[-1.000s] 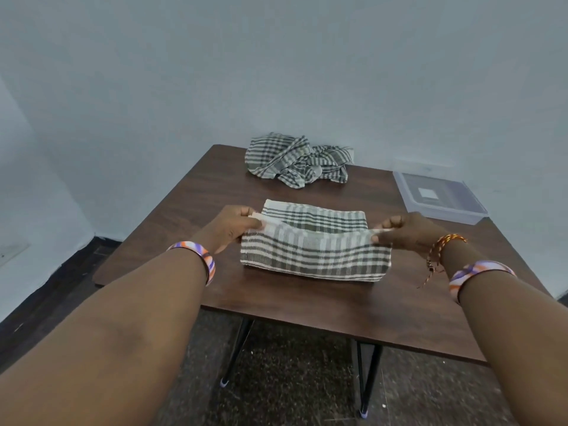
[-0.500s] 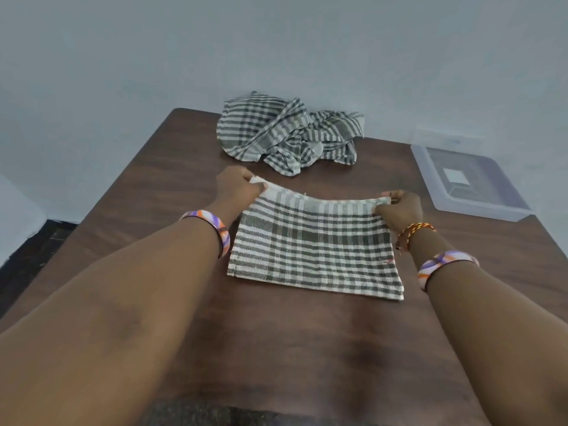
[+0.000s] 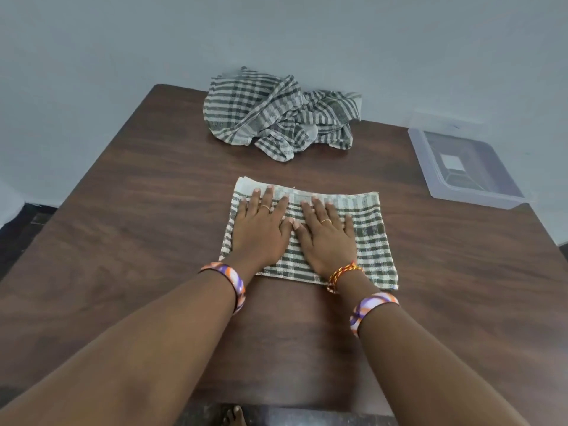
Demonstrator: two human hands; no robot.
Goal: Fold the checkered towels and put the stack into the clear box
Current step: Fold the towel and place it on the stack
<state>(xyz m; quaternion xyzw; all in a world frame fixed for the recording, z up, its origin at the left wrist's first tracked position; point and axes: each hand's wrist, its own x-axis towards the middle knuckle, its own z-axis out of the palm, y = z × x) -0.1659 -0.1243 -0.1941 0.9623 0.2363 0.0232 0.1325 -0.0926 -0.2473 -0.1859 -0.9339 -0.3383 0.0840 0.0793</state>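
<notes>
A big brown table (image 3: 153, 241) fills most of the view. At its far edge lies a crumpled pile of checkered towels (image 3: 276, 115), not folded yet. On the far right of the table sits the clear box (image 3: 467, 167). It looks empty, apart from a small white label at the bottom.

In the middle of the table lies one folded towel (image 3: 373, 238), flat and neat. The left hand (image 3: 261, 232) and the right hand (image 3: 325, 238) rest on top of it, side by side, thumbs almost touching. Both hands are flat with fingers spread wide. They hold nothing; they just press the towel down.

So the job seems to be near its start. One towel looks folded. The pile must be folded and stacked, and then the stack goes into the box.
</notes>
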